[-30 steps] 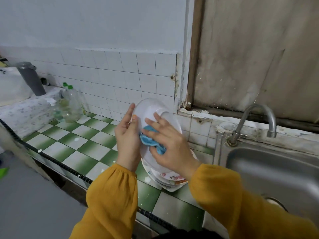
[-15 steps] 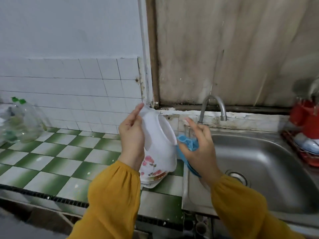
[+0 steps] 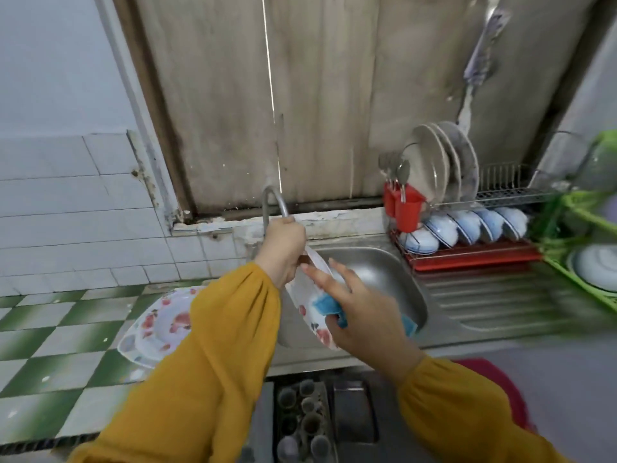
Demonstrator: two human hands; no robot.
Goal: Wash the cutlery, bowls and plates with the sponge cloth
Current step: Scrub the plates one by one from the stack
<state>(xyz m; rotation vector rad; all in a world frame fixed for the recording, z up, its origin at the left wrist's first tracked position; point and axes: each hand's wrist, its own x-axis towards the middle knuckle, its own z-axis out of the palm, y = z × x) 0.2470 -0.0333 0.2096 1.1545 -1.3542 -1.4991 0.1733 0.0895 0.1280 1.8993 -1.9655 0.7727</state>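
The plate [image 3: 309, 305] stands almost on edge over the left part of the sink [image 3: 384, 272], its flowered face turned toward the sink's middle and its long line running from the top near the tap [image 3: 272, 202] down toward the sink's near rim. The left hand [image 3: 283, 253] has its fingers curled round the plate's upper rim at the sink's back left corner; whether it also touches the tap I cannot tell. The right hand [image 3: 360, 315] lies against the flowered face, on the sink's side of the plate. Two of its fingers are stretched out, and the blue sponge cloth [image 3: 325, 304] is held under its palm against the plate. So the cloth hand is the nearer one for wiping, and its stroke would probably follow the plate's tilted face. More flowered plates [image 3: 157, 325] lie stacked on the table [image 3: 66, 329] left of the sink
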